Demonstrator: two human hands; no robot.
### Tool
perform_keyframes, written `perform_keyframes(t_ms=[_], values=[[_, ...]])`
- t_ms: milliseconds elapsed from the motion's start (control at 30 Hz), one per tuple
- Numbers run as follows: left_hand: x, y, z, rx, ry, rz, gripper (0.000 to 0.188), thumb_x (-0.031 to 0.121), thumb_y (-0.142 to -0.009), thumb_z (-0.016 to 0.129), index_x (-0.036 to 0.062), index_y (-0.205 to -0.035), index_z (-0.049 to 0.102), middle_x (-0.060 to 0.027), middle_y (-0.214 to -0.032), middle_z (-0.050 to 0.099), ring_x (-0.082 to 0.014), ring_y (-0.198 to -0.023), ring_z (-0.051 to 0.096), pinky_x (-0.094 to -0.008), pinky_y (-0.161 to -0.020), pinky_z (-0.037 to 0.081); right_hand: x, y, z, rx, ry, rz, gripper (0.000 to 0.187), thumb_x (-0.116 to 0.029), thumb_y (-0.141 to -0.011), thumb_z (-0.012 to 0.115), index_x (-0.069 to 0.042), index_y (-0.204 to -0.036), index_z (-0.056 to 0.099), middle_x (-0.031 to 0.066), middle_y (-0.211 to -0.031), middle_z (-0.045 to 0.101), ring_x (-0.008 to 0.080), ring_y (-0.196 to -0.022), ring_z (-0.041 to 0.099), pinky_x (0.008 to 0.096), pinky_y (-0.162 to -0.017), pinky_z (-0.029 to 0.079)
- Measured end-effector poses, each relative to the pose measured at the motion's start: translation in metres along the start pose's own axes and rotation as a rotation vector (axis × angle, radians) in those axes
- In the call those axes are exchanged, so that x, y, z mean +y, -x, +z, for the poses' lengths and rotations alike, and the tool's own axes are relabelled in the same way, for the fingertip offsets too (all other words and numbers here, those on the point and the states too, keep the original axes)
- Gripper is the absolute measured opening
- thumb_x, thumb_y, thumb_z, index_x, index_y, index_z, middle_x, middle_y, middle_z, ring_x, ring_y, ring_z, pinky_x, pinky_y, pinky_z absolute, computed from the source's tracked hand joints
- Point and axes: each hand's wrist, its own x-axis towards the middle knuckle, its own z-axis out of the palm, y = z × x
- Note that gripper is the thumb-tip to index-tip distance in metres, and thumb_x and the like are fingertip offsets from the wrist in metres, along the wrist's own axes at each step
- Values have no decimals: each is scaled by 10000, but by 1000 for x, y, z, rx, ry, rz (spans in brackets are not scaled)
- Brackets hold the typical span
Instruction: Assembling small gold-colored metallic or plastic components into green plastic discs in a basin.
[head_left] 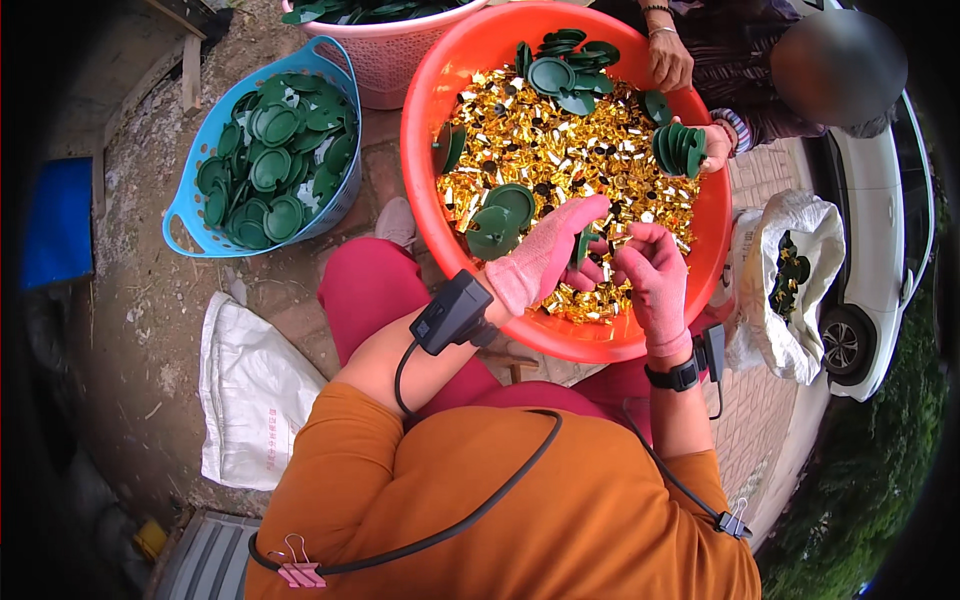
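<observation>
My left hand [550, 250], in a pink glove, grips a dark green plastic piece [582, 248] seen nearly edge-on. Close to its right is my right hand [655, 285], also gloved in pink, its thumb and fingers curled together; whatever they pinch is too small to make out. Both hands hover over the near part of a large orange-red tub [420, 180] heaped with small shiny gold pieces [570, 160], black bits among them. Round green lids [505, 215] lie on the heap beside my left wrist. More green lids [555, 75] rest at the tub's far side.
At right, another person's hand [716, 148] holds a stack of green lids [680, 150]; their other hand [670, 60] is by the rim. A blue basket [180, 215] and a pink basket [375, 55] hold green lids. White sacks [250, 400] and a white car [880, 240] flank me.
</observation>
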Motion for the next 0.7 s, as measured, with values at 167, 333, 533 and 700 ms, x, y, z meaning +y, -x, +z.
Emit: perform_keyframes(t_ms=[167, 333, 533, 700], values=[[0, -1, 0, -46, -8, 19, 503, 547, -923, 470, 106, -1157, 526, -96, -950, 610, -185, -637, 635, -277, -513, 516, -3, 0, 10, -97, 61, -74, 431, 19, -880, 581, -17, -1307, 532, 19, -997, 618, 51, -770, 556, 199, -692, 481], [4, -1, 0, -59, -52, 15, 500, 558, -943, 427, 95, -1076, 561, -68, -776, 617, -170, -574, 620, -262, -461, 503, 0, 4, 12, -183, 238, -166, 412, -7, -908, 559, -12, -1318, 523, 53, -1203, 606, 76, -884, 581, 233, -754, 496], [9, 9, 0, -79, -124, 18, 522, 562, -947, 414, 71, -1052, 559, -72, -762, 617, -161, -555, 613, -250, -429, 493, -9, -8, -4, -375, 966, -599, 407, -76, -886, 648, -19, -1273, 536, 118, -1165, 617, 150, -910, 623, 284, -761, 527], [10, 10, -5, -103, -115, 88, 529, 562, -952, 401, 71, -1030, 581, -72, -749, 618, -153, -557, 611, -242, -436, 496, -29, -3, 9, -400, 850, -445, 441, -91, -884, 662, -17, -1290, 508, 106, -1159, 611, 146, -906, 615, 285, -784, 514]])
